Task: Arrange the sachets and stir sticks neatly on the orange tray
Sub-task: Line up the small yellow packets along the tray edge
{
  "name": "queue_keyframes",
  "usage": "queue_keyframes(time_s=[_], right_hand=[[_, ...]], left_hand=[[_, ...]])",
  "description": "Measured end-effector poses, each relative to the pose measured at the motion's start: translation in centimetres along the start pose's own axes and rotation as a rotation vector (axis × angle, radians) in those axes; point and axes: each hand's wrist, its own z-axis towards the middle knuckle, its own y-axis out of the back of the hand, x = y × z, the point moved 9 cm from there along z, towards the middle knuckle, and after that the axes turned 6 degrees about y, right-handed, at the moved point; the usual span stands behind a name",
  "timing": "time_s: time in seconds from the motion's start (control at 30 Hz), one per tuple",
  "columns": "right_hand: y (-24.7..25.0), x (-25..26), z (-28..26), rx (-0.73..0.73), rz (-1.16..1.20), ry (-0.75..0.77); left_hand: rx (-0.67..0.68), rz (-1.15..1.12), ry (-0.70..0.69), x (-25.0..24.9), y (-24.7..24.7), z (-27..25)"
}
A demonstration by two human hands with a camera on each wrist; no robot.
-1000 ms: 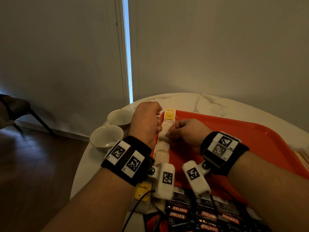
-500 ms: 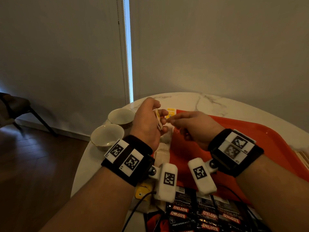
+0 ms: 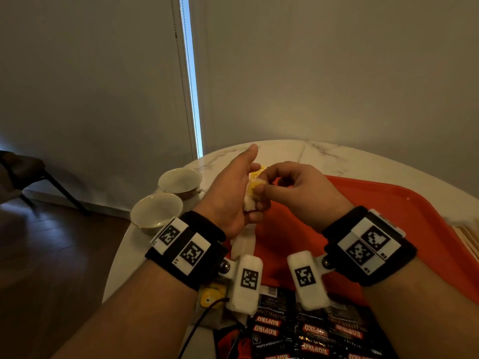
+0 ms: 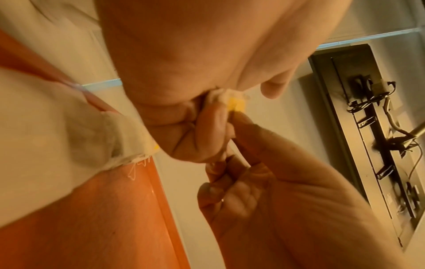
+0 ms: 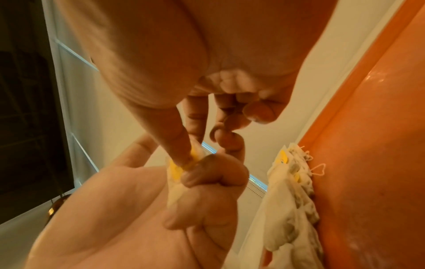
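Held a white tea bag point(image 3: 250, 200) upright above the left edge of the tray point(image 3: 404, 203), left hand point(image 3: 228, 195) curled round its body, thumb raised clear. Pinched the yellow tag point(image 5: 176, 170) with right hand point(image 3: 290, 193), forefinger and thumb pressed together on it, remaining fingers tucked away; probably done to straighten tag and string before laying the bag down. Lifted off the surface, apparently for room to work both hands. Left a row of like tea bags point(image 5: 289, 191) lying along the tray's left rim, overlapped end to end, strings point(image 5: 318, 169) trailing onto the orange; judged a line started for neatness, with this bag next for it. Kept dark coffee sachets point(image 3: 305, 332) heaped at the near edge, seemingly unsorted. Stood two cups point(image 3: 155, 212) on the worktop point(image 3: 337, 154) left of the tray, well apart from the bags. Saw pale strips point(image 3: 467, 237) at the far right edge, possibly stir sticks, too small to tell.
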Motion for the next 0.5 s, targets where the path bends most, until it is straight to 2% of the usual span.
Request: queue_keyframes(time_s=[0.13,0.2,0.37,0.5], right_hand=[[1.8,0.0,0.0,-0.173,0.258,0.041],[2.6,0.4,-0.2,-0.232,0.296,0.09],[2.9,1.4,-0.4,-0.246,0.283,0.143],[2.5,0.2,-0.3,-0.224,0.382,0.02]], left_hand=[[-0.038,0.049,-0.145,-1.3,0.3,-0.1],[-0.091,0.099,-0.239,-2.1,0.7,-0.5],[-0.073,0.143,-0.349,-3.0,0.1,-1.0],[-0.132,0.116,-0.372,-3.4,0.8,-1.1]])
